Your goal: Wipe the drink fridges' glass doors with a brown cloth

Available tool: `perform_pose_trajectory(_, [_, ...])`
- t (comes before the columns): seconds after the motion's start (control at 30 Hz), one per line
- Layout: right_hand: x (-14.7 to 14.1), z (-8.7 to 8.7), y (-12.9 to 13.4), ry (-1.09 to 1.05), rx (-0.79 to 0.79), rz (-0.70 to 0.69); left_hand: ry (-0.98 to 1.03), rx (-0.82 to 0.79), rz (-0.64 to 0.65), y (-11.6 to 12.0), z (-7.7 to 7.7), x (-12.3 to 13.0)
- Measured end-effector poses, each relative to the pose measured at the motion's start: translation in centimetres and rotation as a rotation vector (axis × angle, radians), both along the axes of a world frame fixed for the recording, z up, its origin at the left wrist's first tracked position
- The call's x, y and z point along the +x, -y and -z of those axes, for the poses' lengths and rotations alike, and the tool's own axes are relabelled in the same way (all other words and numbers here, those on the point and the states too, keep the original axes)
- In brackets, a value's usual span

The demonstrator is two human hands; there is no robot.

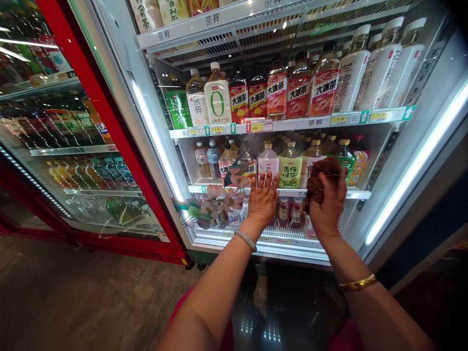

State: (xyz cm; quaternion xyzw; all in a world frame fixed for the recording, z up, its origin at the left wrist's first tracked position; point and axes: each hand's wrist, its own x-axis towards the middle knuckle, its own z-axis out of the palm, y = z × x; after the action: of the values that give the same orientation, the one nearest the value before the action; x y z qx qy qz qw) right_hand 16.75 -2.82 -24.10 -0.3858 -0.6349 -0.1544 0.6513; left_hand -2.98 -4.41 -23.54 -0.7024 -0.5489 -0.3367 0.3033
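Head view, nearest first: both my forearms reach up from the bottom of the frame, a pale bangle point(246, 240) on the left wrist and a gold bangle point(357, 282) on the right. My left hand point(262, 199) is spread flat, fingers apart and gripping nothing, its palm pressed toward the front of the cooler at the level of the middle shelf edge point(356, 194), just below a pink bottle point(268, 163). My right hand point(326, 207) is closed around a brown cloth point(321, 179), bunched into a wad and held up against the same front, beside a green-labelled bottle point(290, 166). I judge the cloth to be soft, light and limp, not fragile and unlikely to slip; it takes whatever shape the fingers give it, so it is best held gathered in the fist with a pad of it left free past the fingertips, as it sits now. Whether the hands touch glass or reach into an open cooler, I cannot tell for certain, though a flower decal point(219, 202) left of my left hand seems stuck on a pane. Farther in, rows of tea bottles fill the upper shelf point(292, 124) with price tags along its rail. Off to the left stands a red-framed cooler point(109, 126).
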Motion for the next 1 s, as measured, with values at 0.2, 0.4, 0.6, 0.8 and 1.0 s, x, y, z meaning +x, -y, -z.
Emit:
perform_pose_trajectory(0.2, [-2.9, 2.1, 1.3, 0.225, -0.085, -0.018, 0.057, 0.021, 0.013, -0.7, 0.2, 1.9])
perform_pose_trajectory(0.4, [2.1, 0.7, 0.1, 0.186, -0.043, 0.002, 0.095, 0.020, 0.005, -1.0, 0.4, 3.2])
perform_pose_trajectory(0.6, [2.0, 1.0, 0.0, 0.001, -0.095, 0.116, 0.171, -0.001, -0.006, -0.7, -0.1, 4.4])
perform_pose_trajectory(0.8, [-0.4, 2.0, 1.5, 0.284, -0.140, -0.074, 0.130, -0.055, 0.066, 0.0, -0.3, 5.8])
perform_pose_trajectory(1.0, [4.9, 0.6, 0.3, 0.053, -0.138, 0.103, 0.144, -0.074, 0.050, 0.2, -0.7, 6.4])
